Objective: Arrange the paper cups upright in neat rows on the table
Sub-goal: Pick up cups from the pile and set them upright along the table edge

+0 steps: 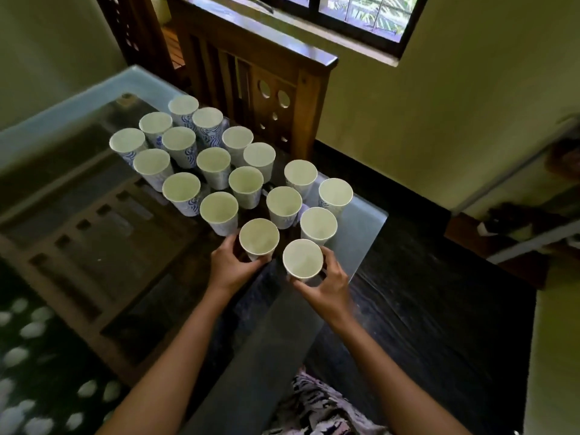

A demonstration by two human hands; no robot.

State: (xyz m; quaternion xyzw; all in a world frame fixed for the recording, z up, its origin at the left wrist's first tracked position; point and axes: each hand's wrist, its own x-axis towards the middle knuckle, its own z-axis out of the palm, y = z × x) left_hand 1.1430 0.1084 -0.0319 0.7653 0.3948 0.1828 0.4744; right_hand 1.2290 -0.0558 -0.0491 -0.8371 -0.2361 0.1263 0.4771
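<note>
left hand (pixel 230 266) gripped left cup (pixel 259 238) | right hand (pixel 329 285) gripped right cup (pixel 303 259) | both upright at the near end of the desk (pixel 365 221), apparently being squared to extend the rows of other cups (pixel 216 166)

A glass-topped table (pixel 364 224) carries upright paper cups (pixel 213 164) standing close together in slanting rows near its corner.

Both forearms are bare along all of their visible length, and so are the left hand (pixel 230 266) and the right hand (pixel 331 285). At the bottom edge, between the forearms, a part of a pale pink and white printed garment (pixel 314 409) shows: soft, creased cloth crossed by dark, jagged streaks like an animal print. The edge of the view cuts it off.
</note>
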